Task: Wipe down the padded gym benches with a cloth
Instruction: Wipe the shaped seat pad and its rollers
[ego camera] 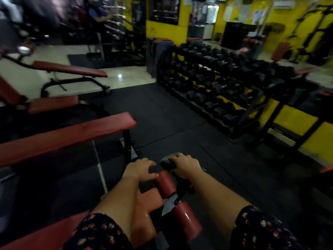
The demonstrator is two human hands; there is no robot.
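Observation:
A red padded bench [54, 235] runs under my arms at the bottom, ending in red roller pads [166, 184] with a wet shine. My left hand [139, 169] rests on the left end of the upper roller, fingers spread and holding nothing. My right hand [185, 165] is closed over a dark grey cloth [166, 162] at the roller's far end. Another flat red bench [68, 136] stands to the left.
More red benches [70, 69] stand at the far left on pale tile. A long rack of black dumbbells [216, 83] fills the right side, with a yellow-and-black frame [295, 121] beside it. Black rubber matting [162, 109] lies between them.

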